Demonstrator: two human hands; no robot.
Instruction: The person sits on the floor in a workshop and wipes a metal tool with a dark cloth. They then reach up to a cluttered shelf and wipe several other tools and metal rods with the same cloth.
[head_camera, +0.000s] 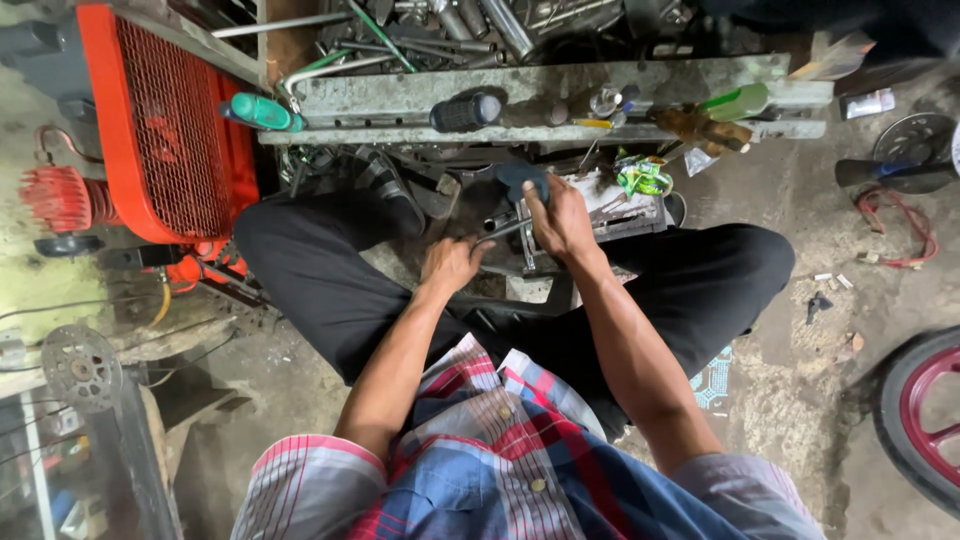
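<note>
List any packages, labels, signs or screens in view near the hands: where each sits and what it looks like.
Green wrapper: crumpled, green and yellow, on the parts pile just right of the right hand.
Green bottle: lying on the shelf ledge, right side, pale green plastic.
Carton: small, flat, white, on the floor at far right.
Left hand: holds a metal rod, no package.
No signs or screens visible.

A thin bent metal rod (503, 231) is lying almost level between the person's knees, near the middle of the scene, its left end curving down. A dark blue-grey rounded part (521, 180) is sitting just beyond it, at the far side, partly hidden.
</note>
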